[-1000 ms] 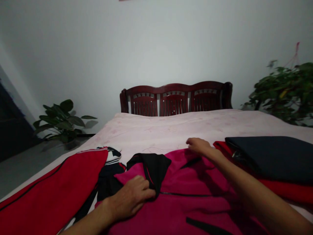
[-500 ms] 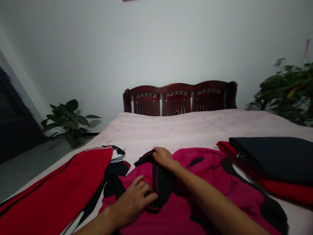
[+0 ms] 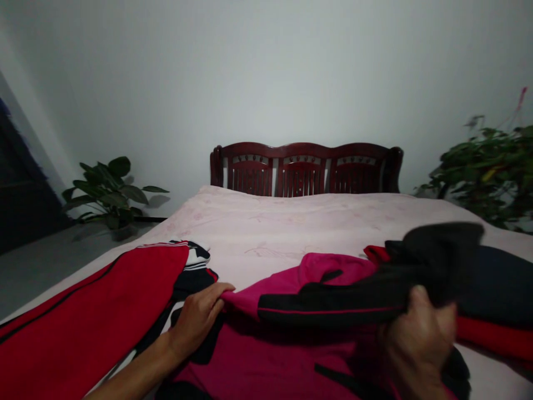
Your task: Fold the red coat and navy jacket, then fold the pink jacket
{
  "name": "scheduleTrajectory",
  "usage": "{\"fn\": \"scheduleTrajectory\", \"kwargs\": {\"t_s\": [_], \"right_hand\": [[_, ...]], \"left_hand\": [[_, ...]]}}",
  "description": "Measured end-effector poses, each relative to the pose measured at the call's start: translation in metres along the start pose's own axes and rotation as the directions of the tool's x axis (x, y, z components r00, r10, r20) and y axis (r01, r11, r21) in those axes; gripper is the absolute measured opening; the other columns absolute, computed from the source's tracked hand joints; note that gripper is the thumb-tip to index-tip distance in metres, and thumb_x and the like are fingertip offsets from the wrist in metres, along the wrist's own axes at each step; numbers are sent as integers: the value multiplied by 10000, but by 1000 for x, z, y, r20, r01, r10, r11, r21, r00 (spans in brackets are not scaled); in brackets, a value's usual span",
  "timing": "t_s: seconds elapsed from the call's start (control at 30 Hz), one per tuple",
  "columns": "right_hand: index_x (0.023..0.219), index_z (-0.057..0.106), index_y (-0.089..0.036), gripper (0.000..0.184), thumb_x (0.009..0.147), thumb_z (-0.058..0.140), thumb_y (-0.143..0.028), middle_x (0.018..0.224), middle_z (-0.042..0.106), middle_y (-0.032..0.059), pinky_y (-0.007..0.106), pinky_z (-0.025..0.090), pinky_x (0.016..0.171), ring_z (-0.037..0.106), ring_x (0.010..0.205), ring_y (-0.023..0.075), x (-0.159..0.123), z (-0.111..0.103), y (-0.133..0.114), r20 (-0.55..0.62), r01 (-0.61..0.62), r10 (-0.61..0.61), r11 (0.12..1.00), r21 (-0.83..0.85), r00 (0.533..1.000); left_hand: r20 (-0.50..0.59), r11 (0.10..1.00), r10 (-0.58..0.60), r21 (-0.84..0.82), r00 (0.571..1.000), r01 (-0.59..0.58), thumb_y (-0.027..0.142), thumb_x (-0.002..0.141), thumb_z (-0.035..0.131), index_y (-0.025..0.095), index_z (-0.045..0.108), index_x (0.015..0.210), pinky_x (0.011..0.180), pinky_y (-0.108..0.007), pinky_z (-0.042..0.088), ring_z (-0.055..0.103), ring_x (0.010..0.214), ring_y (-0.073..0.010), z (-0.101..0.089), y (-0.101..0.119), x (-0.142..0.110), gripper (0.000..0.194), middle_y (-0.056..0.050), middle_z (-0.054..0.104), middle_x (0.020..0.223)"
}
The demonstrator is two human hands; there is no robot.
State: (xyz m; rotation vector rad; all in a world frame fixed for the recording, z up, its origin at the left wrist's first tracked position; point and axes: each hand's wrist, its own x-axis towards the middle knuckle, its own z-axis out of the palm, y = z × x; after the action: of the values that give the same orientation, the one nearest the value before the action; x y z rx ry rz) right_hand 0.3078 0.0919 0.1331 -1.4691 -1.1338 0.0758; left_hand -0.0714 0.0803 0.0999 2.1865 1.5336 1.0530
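A magenta and black jacket (image 3: 266,366) lies spread on the bed in front of me. My left hand (image 3: 204,311) pinches its magenta cloth at the left, near the shoulder end of a sleeve. That sleeve (image 3: 328,309), black with a thin magenta stripe, is stretched across the jacket towards the right. My right hand (image 3: 420,333), smeared by motion, grips the sleeve's black cloth near its far end, which flops up blurred above the fist. Part of the jacket's body is hidden under the sleeve and hands.
Red trousers (image 3: 95,311) lie on the left, over dark and white clothing (image 3: 197,266). Folded dark blue (image 3: 499,283) and red clothes (image 3: 491,333) are stacked at the right. Behind the pink bedspread (image 3: 266,222) rises a wooden headboard (image 3: 302,169). Potted plants (image 3: 112,191) flank the bed.
My right hand has swung right and nearer, pulling the black sleeve out across the jacket. My left hand has moved slightly left and now pinches the cloth instead of resting over it.
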Motion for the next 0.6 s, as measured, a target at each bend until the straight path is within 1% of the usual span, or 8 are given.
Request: {"fn": "scheduleTrajectory", "kwargs": {"t_s": [0.13,0.2,0.23,0.27,0.3,0.4,0.5,0.6], "right_hand": [[1364,483,-89,526,908,399,-338,1339,569,171,432,402,1110,545,1253,294,67,49,-30,-488,136,-11,965,222,873],[1396,450,-53,564,917,373,-341,1357,567,193,419,406,1105,539,1269,280,115,87,-47,-480,212,-66,943,257,875],[1393,466,-74,553,934,329,-350,1346,583,187,435,426,1082,549,1259,281,139,107,-55,-386,220,-115,946,239,915],[1397,484,-118,540,939,339,-363,1341,600,166,444,435,1073,551,1263,280,159,126,-62,-177,231,-200,956,181,964],[1419,482,-153,546,925,397,-370,1368,597,149,440,431,1083,537,1287,278,175,144,-67,79,278,-286,956,100,955],[1475,452,-140,653,855,555,-315,1514,482,153,443,350,1160,424,1408,301,190,177,-62,606,492,-273,840,-227,747],[1442,515,-160,609,849,568,-287,1498,512,136,427,365,1151,463,1385,297,169,169,-25,753,593,-165,729,-342,637],[1404,553,-143,577,853,561,-314,1435,565,179,484,420,1091,529,1320,342,146,137,34,742,552,-74,718,-424,666]], "left_hand": [[-23,991,-130,-43,991,129,375,969,398,257,676,1021,836,-281,487,695,940,-223,-2,0,26,306,-17,752,961],[-73,982,-190,-34,979,188,405,940,415,244,676,988,848,-294,486,685,943,-234,-9,-6,52,311,-20,748,947],[-96,974,-228,-27,969,227,420,923,425,236,675,961,859,-303,486,679,950,-238,-12,-11,66,313,-23,745,943],[-117,962,-272,-21,955,271,433,904,436,229,672,934,873,-313,487,673,962,-243,-16,-19,81,313,-29,742,941],[-135,948,-318,-17,938,319,440,886,448,220,666,913,882,-323,489,669,969,-249,-20,-28,93,311,-38,739,933],[-157,896,-441,-28,884,442,468,864,465,189,656,912,883,-364,505,679,974,-274,-30,-57,116,341,-80,735,903],[-109,853,-523,-74,845,517,544,918,371,151,656,1037,838,-385,538,708,928,-274,-33,-75,109,500,-109,748,921],[-77,840,-540,-109,838,531,567,941,327,116,553,1316,950,-371,520,662,1144,-265,-31,-78,78,629,-156,695,1235]]}}
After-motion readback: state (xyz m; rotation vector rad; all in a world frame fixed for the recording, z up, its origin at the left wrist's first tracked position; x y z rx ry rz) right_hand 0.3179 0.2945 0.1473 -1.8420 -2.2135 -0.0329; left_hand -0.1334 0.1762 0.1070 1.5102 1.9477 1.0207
